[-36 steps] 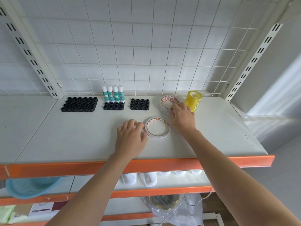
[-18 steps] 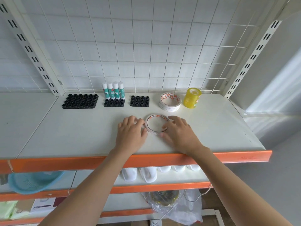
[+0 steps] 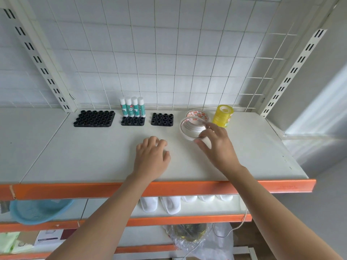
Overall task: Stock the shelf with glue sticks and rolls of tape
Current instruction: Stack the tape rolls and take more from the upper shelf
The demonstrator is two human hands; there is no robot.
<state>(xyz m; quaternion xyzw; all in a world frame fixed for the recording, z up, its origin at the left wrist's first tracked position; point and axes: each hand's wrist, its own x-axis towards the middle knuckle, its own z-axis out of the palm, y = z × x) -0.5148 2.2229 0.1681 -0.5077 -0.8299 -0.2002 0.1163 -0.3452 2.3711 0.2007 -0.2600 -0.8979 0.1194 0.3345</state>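
The main risk here, as I judge it, is the landing of the tape roll (image 3: 192,128) that the right hand (image 3: 216,145) holds tilted in the air, right of centre in the frame. It is carried towards the stack of tape rolls (image 3: 199,115) just behind it, and a tilted roll set down off-centre could slide off the stack or push it out of line. The yellow tape roll (image 3: 223,115) stands just right of the stack, so a wide sweep of the fingers could knock it over. The grip itself looks light, thumb under the near rim and fingers curled over the far side, so the thin ring could slip before it gets there.

The right hand is partly closed round that roll, which is clear of the shelf (image 3: 93,156). The left hand (image 3: 152,158) lies palm down on the shelf at centre frame, fingers loosely bent, holding nothing.

Four glue sticks (image 3: 132,106) stand upright in the back row of the middle black holder (image 3: 133,121), upper centre-left. The large black holder (image 3: 93,118) to its left and the small black holder (image 3: 162,119) to its right show only bare sockets, so by my reading most of the stocking remains to be done.
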